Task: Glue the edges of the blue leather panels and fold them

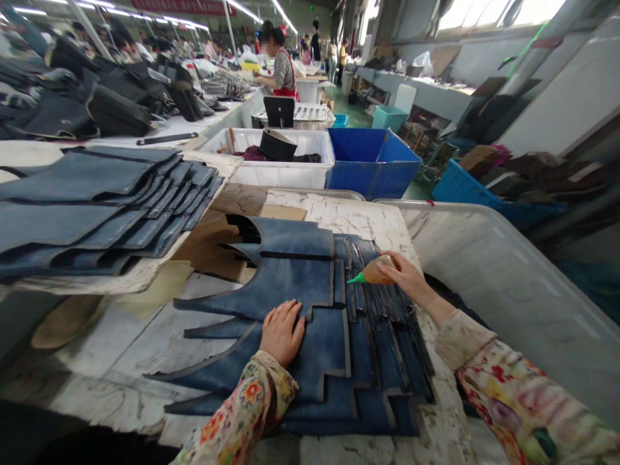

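Several dark blue cut panels (295,278) with grey edges lie overlapped like steps on the worn white work board (387,223). My left hand (282,332) rests flat on the panels near their middle, fingers stretched out. In my right hand (400,274) is a squeeze bottle (378,271) of amber liquid with a green nozzle. The bottle is tilted on its side, its nozzle pointing left, just over the stepped edges of the panels. Shiny wet-looking streaks run along those edges to the right. Whether the nozzle tip touches a panel, I cannot tell.
More blue panels (87,174) are stacked on a raised board at left. Behind stand a white bin (281,174) and a blue bin (372,161). A large pale tub (508,271) flanks the board at right. Another person (283,68) works farther back.
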### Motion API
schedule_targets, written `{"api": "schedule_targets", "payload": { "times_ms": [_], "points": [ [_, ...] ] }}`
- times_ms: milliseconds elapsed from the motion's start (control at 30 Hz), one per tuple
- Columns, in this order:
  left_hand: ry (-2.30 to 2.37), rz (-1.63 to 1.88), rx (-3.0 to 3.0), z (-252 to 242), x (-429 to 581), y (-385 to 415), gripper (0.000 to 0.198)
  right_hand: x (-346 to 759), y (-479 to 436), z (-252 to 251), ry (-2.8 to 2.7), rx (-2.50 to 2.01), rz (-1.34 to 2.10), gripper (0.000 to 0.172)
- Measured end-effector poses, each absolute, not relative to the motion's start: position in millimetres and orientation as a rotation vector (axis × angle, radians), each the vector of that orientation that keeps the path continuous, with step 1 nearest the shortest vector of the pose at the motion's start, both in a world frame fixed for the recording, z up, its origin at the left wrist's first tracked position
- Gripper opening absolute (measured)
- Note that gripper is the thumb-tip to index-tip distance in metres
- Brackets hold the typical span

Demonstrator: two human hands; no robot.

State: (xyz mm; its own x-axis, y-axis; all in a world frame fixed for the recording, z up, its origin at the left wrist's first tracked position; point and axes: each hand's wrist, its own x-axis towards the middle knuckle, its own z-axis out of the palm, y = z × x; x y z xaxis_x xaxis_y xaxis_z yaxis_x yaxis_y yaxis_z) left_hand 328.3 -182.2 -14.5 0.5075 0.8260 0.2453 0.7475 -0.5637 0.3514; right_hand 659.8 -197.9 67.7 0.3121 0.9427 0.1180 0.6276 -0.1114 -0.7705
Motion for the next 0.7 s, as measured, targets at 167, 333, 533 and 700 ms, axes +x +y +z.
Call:
{"api": "schedule_targets", "payload": {
  "times_ms": [167, 333, 533, 700],
  "points": [
    [1.344, 0.591, 2.549, -14.9, 328.3, -182.3, 0.034, 659.1, -204.8, 66.6, -1.378, -1.847, 0.560, 0.045],
    [1.345, 0.594, 2.539, -14.2, 328.5, -182.7, 0.034, 655.9, -205.9, 65.2, -1.330, -1.860, 0.545, 0.048],
    [1.359, 0.618, 2.540, -16.8, 329.2, -183.1, 0.034, 645.5, -231.6, 67.0, -1.403, -1.895, 0.712, 0.046],
    [1.360, 0.599, 2.536, -17.1, 329.7, -183.0, 0.034, 641.5, -242.7, 69.1, -1.394, -1.889, 0.711, 0.045]
  ]
}}
